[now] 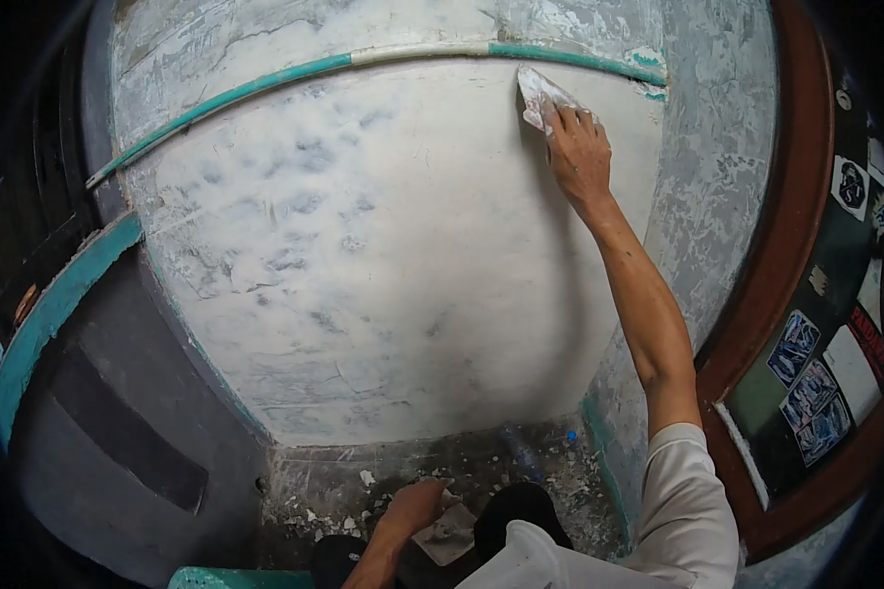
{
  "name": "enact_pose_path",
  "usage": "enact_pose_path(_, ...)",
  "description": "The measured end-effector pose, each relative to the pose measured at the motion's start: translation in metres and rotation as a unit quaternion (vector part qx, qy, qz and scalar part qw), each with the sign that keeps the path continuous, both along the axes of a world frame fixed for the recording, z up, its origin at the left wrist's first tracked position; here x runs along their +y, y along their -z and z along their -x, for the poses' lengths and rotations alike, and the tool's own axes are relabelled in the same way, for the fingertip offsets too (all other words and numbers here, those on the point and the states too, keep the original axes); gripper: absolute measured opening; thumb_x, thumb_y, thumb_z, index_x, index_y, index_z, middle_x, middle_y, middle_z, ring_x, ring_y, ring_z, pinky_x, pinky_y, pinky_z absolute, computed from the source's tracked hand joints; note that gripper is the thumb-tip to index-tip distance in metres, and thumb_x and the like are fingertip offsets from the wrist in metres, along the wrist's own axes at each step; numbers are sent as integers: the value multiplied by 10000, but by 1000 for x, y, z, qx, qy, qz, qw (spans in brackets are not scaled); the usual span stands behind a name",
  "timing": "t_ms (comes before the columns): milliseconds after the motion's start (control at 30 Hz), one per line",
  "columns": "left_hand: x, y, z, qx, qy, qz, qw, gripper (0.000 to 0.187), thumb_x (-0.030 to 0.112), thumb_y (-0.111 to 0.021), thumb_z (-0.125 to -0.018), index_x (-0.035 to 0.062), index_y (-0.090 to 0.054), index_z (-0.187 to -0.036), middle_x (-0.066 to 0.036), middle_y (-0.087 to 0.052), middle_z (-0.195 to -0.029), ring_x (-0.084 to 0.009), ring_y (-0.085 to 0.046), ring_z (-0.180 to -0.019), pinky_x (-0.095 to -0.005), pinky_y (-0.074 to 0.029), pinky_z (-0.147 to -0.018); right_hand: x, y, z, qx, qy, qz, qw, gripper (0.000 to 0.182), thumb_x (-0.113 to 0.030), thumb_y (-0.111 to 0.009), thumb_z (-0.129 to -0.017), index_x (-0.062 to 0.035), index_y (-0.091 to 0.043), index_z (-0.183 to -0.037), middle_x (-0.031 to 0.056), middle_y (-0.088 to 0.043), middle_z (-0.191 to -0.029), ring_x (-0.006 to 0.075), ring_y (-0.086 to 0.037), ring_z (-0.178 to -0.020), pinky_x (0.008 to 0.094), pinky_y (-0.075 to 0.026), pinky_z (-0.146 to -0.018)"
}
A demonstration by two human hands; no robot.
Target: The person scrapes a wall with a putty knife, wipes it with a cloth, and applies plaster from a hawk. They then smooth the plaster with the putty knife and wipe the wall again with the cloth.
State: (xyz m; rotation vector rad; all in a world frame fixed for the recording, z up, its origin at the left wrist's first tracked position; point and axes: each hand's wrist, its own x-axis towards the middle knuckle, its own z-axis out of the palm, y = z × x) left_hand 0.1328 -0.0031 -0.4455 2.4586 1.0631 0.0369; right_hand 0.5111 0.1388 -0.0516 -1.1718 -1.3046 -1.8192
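My right hand (580,162) is raised to the upper right of the white-smeared wall (442,236), its fingers closed on a putty-caked scraper (548,96). The scraper's edge is at the wall, just under the green and white strip (413,49). Low in the view, my left hand (417,506) is closed by my knees, holding a flat greyish plate (448,535) that points downward. Grey patches show through the white coat on the wall's left part.
Pale chips and debris (366,478) lie on the floor at the wall's foot. A brown frame (791,196) with a stickered dark panel (830,324) stands at right. A green-edged ledge (54,309) is at left, with a green object (236,578) at the bottom.
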Motion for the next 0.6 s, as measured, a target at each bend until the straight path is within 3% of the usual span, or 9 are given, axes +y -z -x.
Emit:
enact_pose_path(133, 0, 3, 4, -30, 0, -22, 999, 441, 372, -649, -926, 51, -619, -1227, -218, -686, -1093, -391, -653, -1054, -491, -528, -869, 1, -6, -4, 139, -105, -4, 985, 357, -121, -649, -849, -90, -627, -1205, 111, -683, -1000, 300, -661, -911, 434, -555, -740)
enact_pose_path(233, -6, -8, -2, -37, -3, -15, 999, 424, 374, -637, -934, 51, -632, -1208, -214, -695, -1053, -389, -661, -1033, -492, -529, -858, 2, -29, -24, 118, -135, -78, 981, 306, -135, -650, -870, -117, -651, -1176, 94, -694, -1020, 285, -668, -931, 424, -555, -729)
enact_pose_path(300, -4, 0, -2, -34, 6, -25, 999, 420, 379, -632, -937, 51, -637, -1200, -214, -699, -1035, -391, -665, -1018, -494, -530, -851, -13, -53, -26, 125, -99, -62, 985, 272, -139, -646, -884, -127, -671, -1155, 77, -700, -1033, 270, -668, -964, 411, -549, -794)
enact_pose_path(367, -2, 5, -3, -29, 18, -35, 999, 418, 383, -627, -939, 51, -642, -1192, -213, -702, -1016, -393, -669, -1002, -496, -531, -844, -18, -82, -36, 6, -71, -67, 995, 268, -125, -635, -899, -135, -679, -1163, 68, -702, -1029, 274, -662, -997, 420, -519, -872)
enact_pose_path(500, -4, -2, -7, 0, 9, -17, 1000, 426, 388, -622, -942, 47, -638, -1197, -213, -700, -1026, -392, -667, -1004, -499, -532, -836, -22, -139, -38, -73, -80, -3, 994, 287, -142, -598, -925, -145, -665, -1204, 67, -704, -1049, 285, -655, -1030, 436, -490, -912)
enact_pose_path(567, -6, -6, -8, 9, 6, -12, 1000, 427, 385, -623, -942, 46, -637, -1201, -212, -699, -1034, -390, -665, -1014, -499, -532, -838, -30, -161, -23, 37, -86, 164, 982, 221, -92, -515, -896, -38, -706, -993, 199, -707, -942, 396, -659, -881, 493, -503, -777)
enact_pose_path(600, -5, -6, -7, -1, 10, -13, 1000, 431, 386, -626, -939, 47, -636, -1206, -212, -699, -1040, -389, -662, -1024, -498, -532, -841, -29, -163, -19, -71, -144, 102, 982, 223, -84, -509, -911, -75, -711, -1005, 159, -713, -977, 353, -662, -956, 488, -481, -874)
